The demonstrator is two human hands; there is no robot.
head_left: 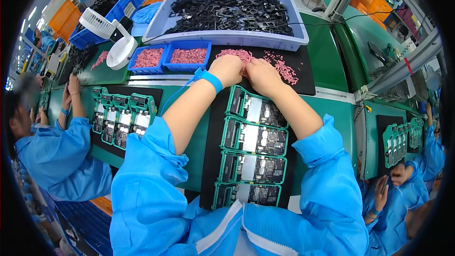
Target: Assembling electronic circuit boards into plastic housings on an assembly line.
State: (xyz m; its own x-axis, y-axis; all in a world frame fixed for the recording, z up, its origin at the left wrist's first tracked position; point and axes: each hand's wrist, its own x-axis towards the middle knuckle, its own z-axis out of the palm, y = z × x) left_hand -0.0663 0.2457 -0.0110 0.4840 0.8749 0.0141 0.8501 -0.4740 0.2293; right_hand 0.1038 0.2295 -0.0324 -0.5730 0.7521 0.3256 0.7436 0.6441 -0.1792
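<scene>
Both my hands meet over a heap of small pink pieces [236, 54] on a black mat. My left hand [226, 70], with a blue wrist strap [208, 80], has its fingers curled in at the heap's near edge. My right hand [263, 78] is closed beside it, fingertips almost touching the left ones. What the fingers pinch is hidden. More pink pieces [283, 68] lie scattered to the right. Just below my hands, a column of several green frames [256, 135] holds circuit boards with black and silver parts.
Behind the heap stands a large pale-blue tub [227, 35] of black plastic parts. Two blue bins [187, 68] of pink pieces and a white fan [122, 52] are to the left. Co-workers in blue sit on both sides, with similar green frames [124, 114].
</scene>
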